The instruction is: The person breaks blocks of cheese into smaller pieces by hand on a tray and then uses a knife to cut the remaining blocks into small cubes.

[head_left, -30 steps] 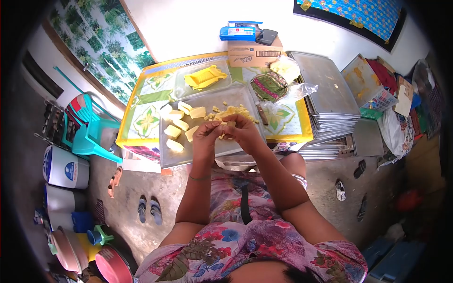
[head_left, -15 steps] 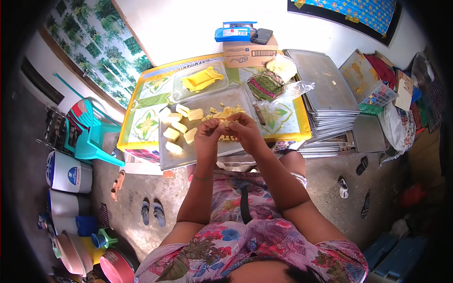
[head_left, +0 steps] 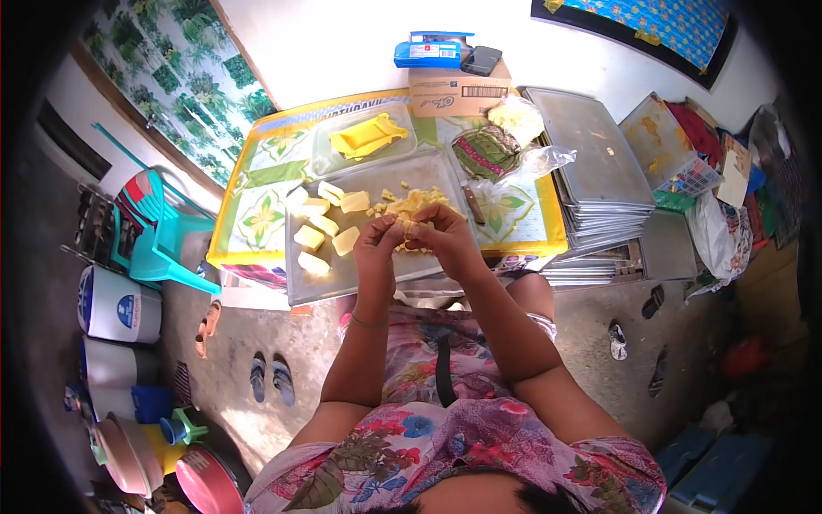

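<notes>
My left hand (head_left: 378, 241) and my right hand (head_left: 446, 240) meet over the near part of a grey metal tray (head_left: 332, 281), thumbs and fingertips pinched together. Between them is a small pale yellow piece, mostly hidden by the fingers. Just beyond and under the fingers lies a heap of small yellow bits (head_left: 414, 201). Several larger pale yellow blocks (head_left: 309, 237) sit on the tray's left half. A knife (head_left: 473, 206) with a brown handle lies right of the tray, nearest my right hand.
Behind the tray, a clear plastic container (head_left: 323, 160) holds a yellow wrapper (head_left: 368, 137). A cardboard box (head_left: 445, 96), a green patterned cloth (head_left: 484, 154) and a stack of metal trays (head_left: 599, 158) stand beyond and right. A turquoise chair (head_left: 171, 248) is left of the table.
My hands stay pinched together over the heap, with small finger movements. The view has shifted slightly; the things on the tray look unmoved.
</notes>
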